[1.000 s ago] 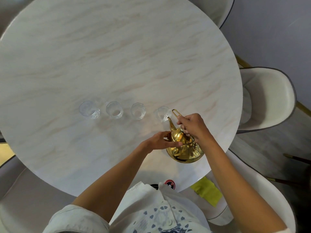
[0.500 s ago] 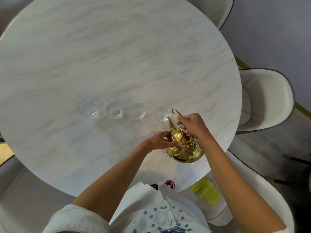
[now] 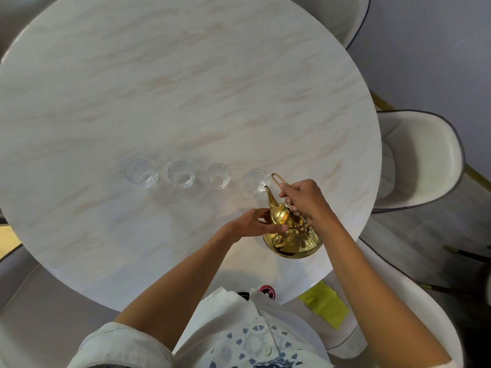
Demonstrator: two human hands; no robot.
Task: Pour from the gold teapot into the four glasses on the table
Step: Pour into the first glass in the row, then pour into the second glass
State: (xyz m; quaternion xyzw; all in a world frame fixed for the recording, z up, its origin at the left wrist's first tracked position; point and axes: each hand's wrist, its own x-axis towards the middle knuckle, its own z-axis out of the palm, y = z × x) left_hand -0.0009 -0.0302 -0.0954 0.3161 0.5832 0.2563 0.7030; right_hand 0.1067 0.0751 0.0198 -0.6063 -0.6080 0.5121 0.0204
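Observation:
A gold teapot (image 3: 291, 235) hangs tilted over the near right of the round marble table (image 3: 186, 88), its spout at the rim of the rightmost glass (image 3: 255, 181). My right hand (image 3: 305, 201) grips the teapot's thin wire handle from above. My left hand (image 3: 255, 224) rests its fingers on the pot's lid and left side. Three more clear glasses stand in a row to the left: one (image 3: 218, 176), another (image 3: 181, 178), and the leftmost (image 3: 141, 173). I cannot tell if liquid is flowing.
White shell chairs stand at the right (image 3: 419, 158), the far right (image 3: 353, 17) and behind my right arm. A yellow cloth (image 3: 324, 305) lies on the near chair seat. A padded seat (image 3: 32, 314) sits at the lower left.
Barely anything has moved. The teapot stays tilted at the rightmost glass with both hands in the same grip.

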